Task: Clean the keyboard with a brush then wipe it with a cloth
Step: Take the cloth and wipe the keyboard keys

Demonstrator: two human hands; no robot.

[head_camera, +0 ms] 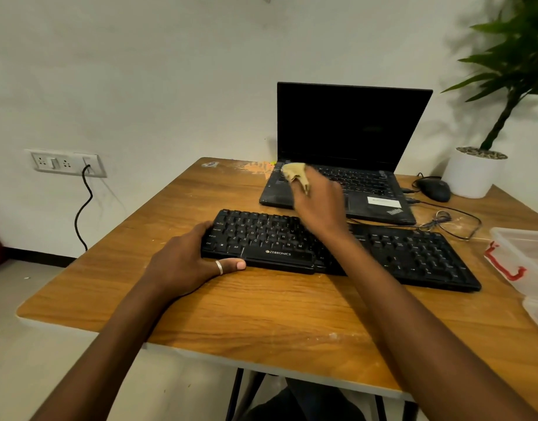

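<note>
The black plastic keyboard lies on the wooden table. The left hand clasps its left end, evidently to steady it. The right hand holds a bunched beige cloth beyond its far edge, presumably poised for wiping.

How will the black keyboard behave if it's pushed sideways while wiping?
Likely slides: the keyboard lies flat on the smooth wooden table, and the left hand grips its left end, probably to brace it. Probably stiff and light: a thin, long plastic body. The thin cable coiled behind it may tug or snag.
</note>
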